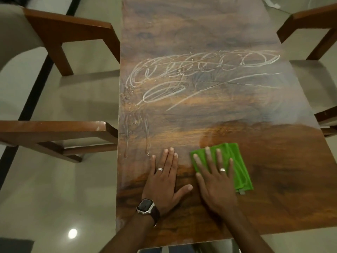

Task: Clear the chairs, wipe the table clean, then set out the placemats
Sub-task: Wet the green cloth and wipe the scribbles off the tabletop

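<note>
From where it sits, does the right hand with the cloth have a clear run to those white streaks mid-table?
Probably yes: the right hand presses the green cloth flat, and only bare table lies between it and the white streaks.

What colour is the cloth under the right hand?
Bright green, seen in the head view: the cloth lies flat under the right hand.

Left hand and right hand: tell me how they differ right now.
The left hand lies flat on the bare table, while the right hand presses flat on the green cloth. The left hand's wrist carries a watch; the right hand's wrist is bare. The left hand sits nearer the white streaks; the right hand sits beside the wiped patch. Both wear a ring, fingers straight.
</note>
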